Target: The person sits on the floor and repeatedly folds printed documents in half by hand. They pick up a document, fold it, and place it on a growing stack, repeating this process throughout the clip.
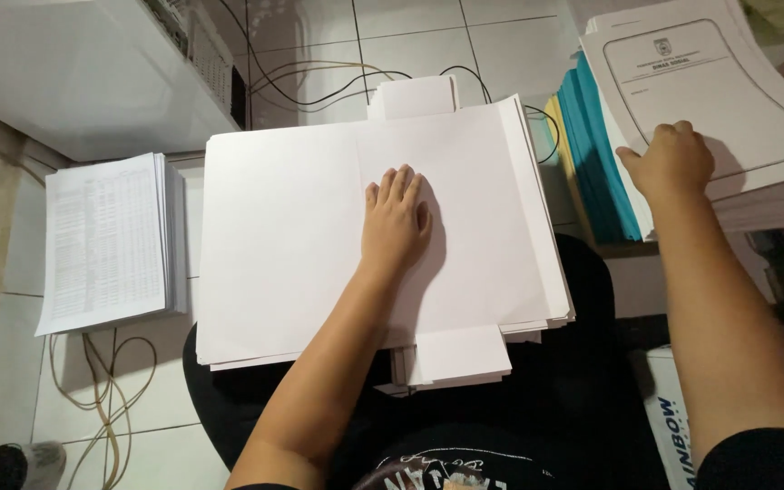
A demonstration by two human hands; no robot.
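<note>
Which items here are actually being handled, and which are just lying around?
In hand:
- left hand pressed flat on the white folder stack on the lap
- right hand gripping the printed cover sheets

Lying about:
- stack of printed tables on the floor
- teal and yellow folders
- cables
- white appliance

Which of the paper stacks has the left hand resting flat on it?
The big blank white stack on the lap, under the left hand. The printed-table stack lies untouched on the floor; the right hand grips the bordered sheets.
</note>
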